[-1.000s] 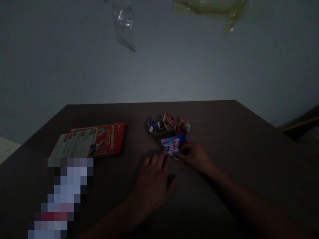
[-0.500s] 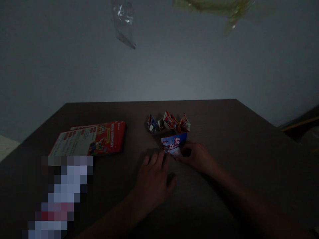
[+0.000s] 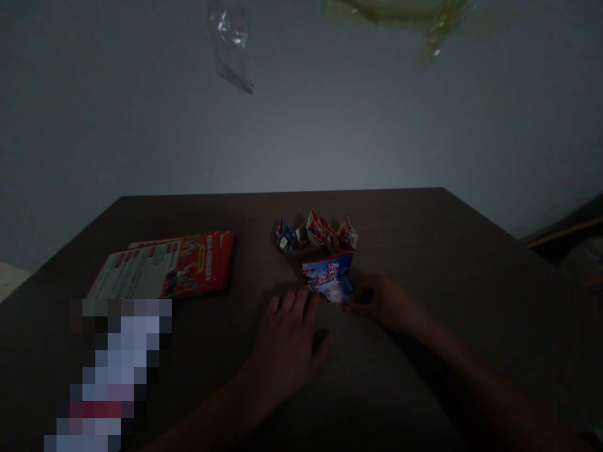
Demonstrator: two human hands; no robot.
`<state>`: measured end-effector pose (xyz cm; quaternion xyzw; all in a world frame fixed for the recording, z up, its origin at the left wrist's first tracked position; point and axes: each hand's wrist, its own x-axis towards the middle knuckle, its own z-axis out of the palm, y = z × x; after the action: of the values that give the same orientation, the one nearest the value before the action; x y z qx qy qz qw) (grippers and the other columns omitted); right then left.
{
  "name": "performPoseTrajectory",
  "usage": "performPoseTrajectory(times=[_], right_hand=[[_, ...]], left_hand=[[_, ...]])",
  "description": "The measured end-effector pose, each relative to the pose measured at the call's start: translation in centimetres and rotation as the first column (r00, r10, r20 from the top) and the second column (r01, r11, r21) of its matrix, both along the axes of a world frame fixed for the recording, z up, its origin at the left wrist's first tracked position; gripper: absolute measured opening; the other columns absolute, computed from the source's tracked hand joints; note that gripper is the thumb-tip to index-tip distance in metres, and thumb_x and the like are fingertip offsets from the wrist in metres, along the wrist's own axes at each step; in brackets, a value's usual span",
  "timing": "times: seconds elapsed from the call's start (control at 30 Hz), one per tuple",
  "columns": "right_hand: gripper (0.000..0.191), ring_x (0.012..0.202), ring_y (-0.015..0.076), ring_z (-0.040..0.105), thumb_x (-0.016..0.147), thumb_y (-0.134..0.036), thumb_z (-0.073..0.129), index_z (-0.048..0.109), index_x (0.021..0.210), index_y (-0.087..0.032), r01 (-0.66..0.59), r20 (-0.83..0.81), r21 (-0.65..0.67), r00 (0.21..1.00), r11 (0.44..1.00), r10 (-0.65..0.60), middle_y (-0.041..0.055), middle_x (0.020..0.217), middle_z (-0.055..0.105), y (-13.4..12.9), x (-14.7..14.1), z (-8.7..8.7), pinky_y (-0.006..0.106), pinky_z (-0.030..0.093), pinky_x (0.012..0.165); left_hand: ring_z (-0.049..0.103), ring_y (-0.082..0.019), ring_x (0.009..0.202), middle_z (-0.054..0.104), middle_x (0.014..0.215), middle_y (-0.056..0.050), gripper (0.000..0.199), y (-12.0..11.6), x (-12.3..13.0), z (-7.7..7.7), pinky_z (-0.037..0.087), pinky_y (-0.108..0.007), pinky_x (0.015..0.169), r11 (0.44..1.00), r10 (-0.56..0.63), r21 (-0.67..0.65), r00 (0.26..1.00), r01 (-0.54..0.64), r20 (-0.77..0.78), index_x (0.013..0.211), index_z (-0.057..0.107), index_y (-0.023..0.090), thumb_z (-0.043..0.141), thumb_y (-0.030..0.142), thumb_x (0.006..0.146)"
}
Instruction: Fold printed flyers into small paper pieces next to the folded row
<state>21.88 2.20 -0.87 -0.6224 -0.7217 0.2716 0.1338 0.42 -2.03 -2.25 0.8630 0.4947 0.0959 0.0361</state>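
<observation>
A blue printed paper (image 3: 330, 279) with a crease lies at the middle of the table, its far part raised. My left hand (image 3: 289, 333) rests flat on the table with fingers apart, the fingertips at the paper's near left edge. At the paper's near right corner is my right hand (image 3: 389, 302), thumb and forefinger brought together on it. Just beyond the paper stand several small folded paper pieces, among them a blue one (image 3: 285, 237) and a red one (image 3: 316, 228).
Red and white printed booklets (image 3: 202, 263) lie stacked on the left of the dark table (image 3: 400, 213). A pixelated patch covers the lower left. Behind the table is a pale wall (image 3: 301, 125) with clear and yellowish plastic on it.
My right hand has shifted slightly right, off the paper's face, and more of the blue print shows. My left hand stays nearly where it was. The view has shifted slightly.
</observation>
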Motion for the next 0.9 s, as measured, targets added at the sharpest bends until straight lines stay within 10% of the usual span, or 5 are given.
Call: performPoseTrajectory(times=[0.47, 0.9], right_hand=[[0.017, 0.061, 0.0167, 0.061, 0.06, -0.032, 0.074, 0.069, 0.068, -0.017, -0.033, -0.138, -0.101, 0.99, 0.994, 0.019, 0.0014, 0.068, 0.069, 0.4, 1.9, 0.0, 0.024, 0.042, 0.053], [0.03, 0.071, 0.0171, 0.063, 0.075, -0.031, 0.062, 0.062, 0.101, -0.017, 0.17, -0.306, 0.082, 0.942, 0.982, -0.138, 0.0035, 0.082, 0.069, 1.3, 0.4, -1.1, 0.026, 0.047, 0.062]], left_hand=[[0.041, -0.03, 0.117, 0.045, 0.134, -0.013, 0.055, 0.0, 0.0, 0.2, 0.032, -0.047, 0.097, 1.0, -0.012, 0.006, 1.0, 0.012, 0.007, 0.133, 0.042, 0.016, 0.042, 0.046, 0.086], [0.042, -0.03, 0.114, 0.047, 0.13, -0.012, 0.052, 0.3, -0.1, 0.5, 0.033, -0.046, 0.095, 1.0, -0.015, -0.018, 1.0, 0.016, 0.024, 0.131, 0.044, 0.019, 0.044, 0.045, 0.085]])
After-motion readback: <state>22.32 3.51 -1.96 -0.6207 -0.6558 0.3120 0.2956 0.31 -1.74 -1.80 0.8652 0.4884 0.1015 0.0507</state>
